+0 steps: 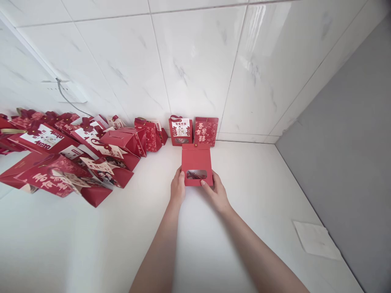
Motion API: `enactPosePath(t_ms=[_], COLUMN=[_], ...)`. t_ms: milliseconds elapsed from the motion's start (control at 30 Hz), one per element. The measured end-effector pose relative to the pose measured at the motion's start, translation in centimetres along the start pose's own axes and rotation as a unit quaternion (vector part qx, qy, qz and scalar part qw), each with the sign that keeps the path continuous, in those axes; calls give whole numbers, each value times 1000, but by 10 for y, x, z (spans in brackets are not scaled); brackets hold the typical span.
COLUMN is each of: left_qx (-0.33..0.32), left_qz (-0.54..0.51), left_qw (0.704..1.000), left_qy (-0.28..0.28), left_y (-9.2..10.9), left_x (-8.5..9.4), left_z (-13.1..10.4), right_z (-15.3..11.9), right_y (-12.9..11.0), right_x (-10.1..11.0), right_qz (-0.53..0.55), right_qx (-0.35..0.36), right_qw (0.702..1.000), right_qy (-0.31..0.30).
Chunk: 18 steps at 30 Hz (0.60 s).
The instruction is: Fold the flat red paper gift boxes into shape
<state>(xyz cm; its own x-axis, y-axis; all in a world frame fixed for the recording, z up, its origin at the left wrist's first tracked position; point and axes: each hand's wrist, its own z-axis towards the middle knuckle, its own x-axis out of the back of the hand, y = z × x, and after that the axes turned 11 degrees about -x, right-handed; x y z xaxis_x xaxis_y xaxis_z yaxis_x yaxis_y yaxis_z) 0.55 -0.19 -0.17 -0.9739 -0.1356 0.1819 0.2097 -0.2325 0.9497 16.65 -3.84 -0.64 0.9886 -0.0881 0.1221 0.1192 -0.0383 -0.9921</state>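
Note:
A red gift box (197, 158) with a clear window low on its front is held between both hands near the middle of the view. Something dark shows through the window, too small to name. My left hand (177, 187) grips the box's left side. On the lower right corner, my right hand (217, 191) has its thumb on the front and its fingers around the side. Just behind stand two more boxes against the wall: one with a white card (181, 129) and a ribbon loop, the other a patterned red box (207, 131) with pale lettering.
Many red gift boxes (122, 140) crowd the left side of the white tabletop (250, 191), some leaning or lying. A tiled wall (198, 61) rises behind, with a cable (69, 99) at a socket. A grey panel (351, 134) bounds the right; a pale sheet (316, 240) lies beside it.

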Motion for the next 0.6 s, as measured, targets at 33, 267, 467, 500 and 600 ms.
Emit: enactPosePath(t_ms=[33, 267, 467, 500, 600], left_qx=[1, 0, -12, -22, -47], left_qz=[-2, -14, -51, -81, -136], left_qw=[1000, 1000, 999, 996, 985], left_qy=[1, 25, -7, -31, -98], left_y=[0, 1, -4, -4, -3], left_x=[0, 4, 2, 1, 1], left_z=[0, 3, 0, -1, -4], right_z=[0, -8, -13, -13, -12], right_y=[0, 0, 6, 7, 9], right_x=[0, -4, -9, -9, -11], right_qz=[-3, -84, -95, -93, -86], right_qx=[2, 118, 237, 251, 269], right_qw=[1000, 989, 959, 954, 949], right_qy=[0, 34, 125, 132, 140])
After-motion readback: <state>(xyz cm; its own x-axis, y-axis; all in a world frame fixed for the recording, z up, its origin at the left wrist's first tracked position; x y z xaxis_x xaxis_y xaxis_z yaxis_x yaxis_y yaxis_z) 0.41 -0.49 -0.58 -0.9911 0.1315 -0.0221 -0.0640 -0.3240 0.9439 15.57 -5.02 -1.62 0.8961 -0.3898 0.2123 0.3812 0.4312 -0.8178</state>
